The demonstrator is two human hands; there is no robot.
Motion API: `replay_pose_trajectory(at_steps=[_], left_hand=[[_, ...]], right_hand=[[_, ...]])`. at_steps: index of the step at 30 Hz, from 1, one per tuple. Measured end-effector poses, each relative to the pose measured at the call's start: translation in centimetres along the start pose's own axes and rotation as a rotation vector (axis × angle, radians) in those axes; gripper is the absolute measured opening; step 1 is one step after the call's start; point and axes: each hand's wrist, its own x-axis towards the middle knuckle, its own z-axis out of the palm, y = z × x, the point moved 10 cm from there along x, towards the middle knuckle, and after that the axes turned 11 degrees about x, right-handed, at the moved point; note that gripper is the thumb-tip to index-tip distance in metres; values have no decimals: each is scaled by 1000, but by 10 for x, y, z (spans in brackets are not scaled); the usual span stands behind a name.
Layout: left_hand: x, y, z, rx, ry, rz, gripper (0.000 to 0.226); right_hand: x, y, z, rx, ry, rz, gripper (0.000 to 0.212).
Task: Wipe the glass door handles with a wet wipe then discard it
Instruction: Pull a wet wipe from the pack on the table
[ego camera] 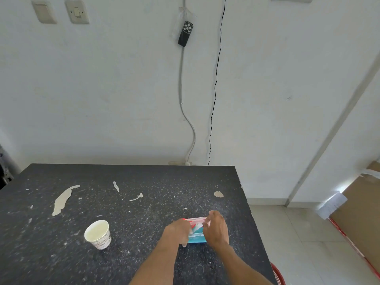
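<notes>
Head view, looking down at a dark speckled table (127, 202) standing against a white wall (102, 89).

Resting on the table's near right part: a wipe pack (197, 233), teal with a red and pink top, lying between both hands. Pressing against the pack's left side: the left hand (178, 231), fingers curled around the pack's edge, knuckles up. Reaching over the pack's right side: the right hand (217, 229), fingers bent together at the pack's lid near the top; cannot tell whether pinching a wipe or only the lid, with motion blur hiding the fingertips. Both forearms coming in from the near edge.

Standing upright on the near left of the table, well apart from the pack: a paper cup (98, 234), white inside, printed outside. Showing across the far part of the tabletop: pale patches of peeled surface (62, 199) and small white flecks.

Hanging on the wall above the table: a black remote (185, 33) in a clear sleeve, with a grey cable (182, 89) and a thin black wire (214, 89) running down beside it. Sitting at the far upper left: two switch plates (77, 12).

Peeking out at the near right, below the table's edge: a red basket (278, 274). Leaning at the far right on the tiled floor: a cardboard box (357, 206).
</notes>
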Motion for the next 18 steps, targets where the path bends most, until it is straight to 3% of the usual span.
replay_pose_trajectory(at_steps=[4, 10, 14, 18], left_hand=[[-2, 9, -1, 36, -1, -6, 53], [-8, 11, 0, 6, 38, -52, 49], [-14, 14, 1, 3, 55, -31, 52], [-16, 17, 2, 3, 48, -33, 49]], right_hand=[[0, 9, -26, 181, 143, 109, 7], [-15, 28, -88, 556, 583, 264, 6], [-9, 20, -96, 566, 580, 214, 7], [-11, 9, -114, 642, 694, 175, 9]])
